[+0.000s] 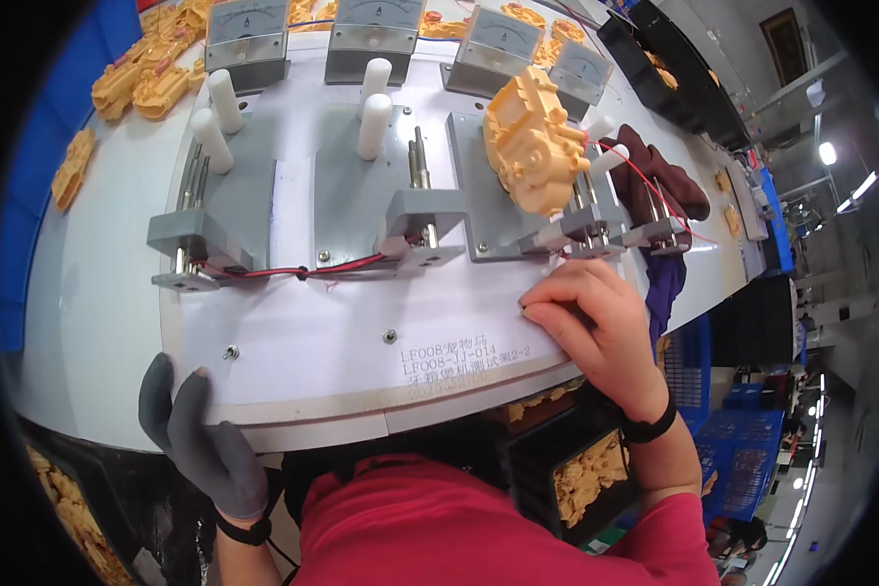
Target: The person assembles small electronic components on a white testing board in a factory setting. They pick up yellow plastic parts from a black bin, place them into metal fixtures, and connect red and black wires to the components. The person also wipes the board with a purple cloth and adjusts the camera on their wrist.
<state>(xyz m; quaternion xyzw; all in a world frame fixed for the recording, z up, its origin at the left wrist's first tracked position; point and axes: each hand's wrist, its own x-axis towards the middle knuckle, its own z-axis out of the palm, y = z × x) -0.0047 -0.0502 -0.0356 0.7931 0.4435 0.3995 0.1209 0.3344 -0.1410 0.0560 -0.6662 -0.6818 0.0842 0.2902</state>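
The gray-gloved left hand (213,444) was laid at the near edge of the white board (313,381), its fingers slightly parted. Ahead and right of it, the right hand (598,327) was held at the board, thumb and forefinger close together; whether anything was pinched could not be told. Beyond the right hand, an orange plastic casing (534,145) was set over a gray fixture (495,232), backed by a dial meter (498,39).

The yellow part (534,145) right of upper centre hides some of the grey plate (477,200) behind it; the bare right hand (601,327) conceals some of its own curled fingers. The leftmost meter (247,20) is cropped by the top edge; the red shirt (410,527) runs off the bottom; people (737,539) at lower right are too small to tell.
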